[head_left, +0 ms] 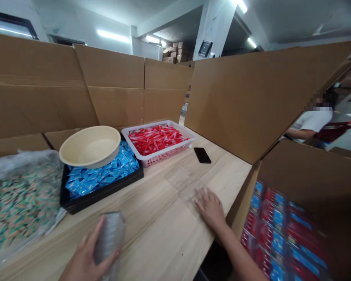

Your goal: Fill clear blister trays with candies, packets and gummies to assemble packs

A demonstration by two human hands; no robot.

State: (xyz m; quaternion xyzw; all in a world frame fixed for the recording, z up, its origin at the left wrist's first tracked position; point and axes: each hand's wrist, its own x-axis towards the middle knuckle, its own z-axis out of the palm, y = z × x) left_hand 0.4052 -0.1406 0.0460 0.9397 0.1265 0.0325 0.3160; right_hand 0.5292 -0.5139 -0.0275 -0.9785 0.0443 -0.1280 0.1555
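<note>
In the head view, the left hand (pixel 83 259) clasped a blurred silver pack (pixel 109 238) over the surface (pixel 163 242), while the right hand (pixel 210 208) lay open and flat on it. One beige bowl (pixel 89 146) sat on one black tray (pixel 102 195) of blue sachets (pixel 102 177). Beside it stood one white basket (pixel 158 158) of red sachets (pixel 156 138), near one phone (pixel 202 155). One plastic bag (pixel 20 203) of multicoloured sachets lay left; one carton (pixel 298 168) of red-and-blue boxes (pixel 280 234) stood right. All three sachet lots lay heaped, uncounted.

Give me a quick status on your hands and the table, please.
Left hand gripping silver wrapped stack. Right hand flat on wooden table, at clear plastic film. Open carton of red-and-blue packs beside it.
</note>
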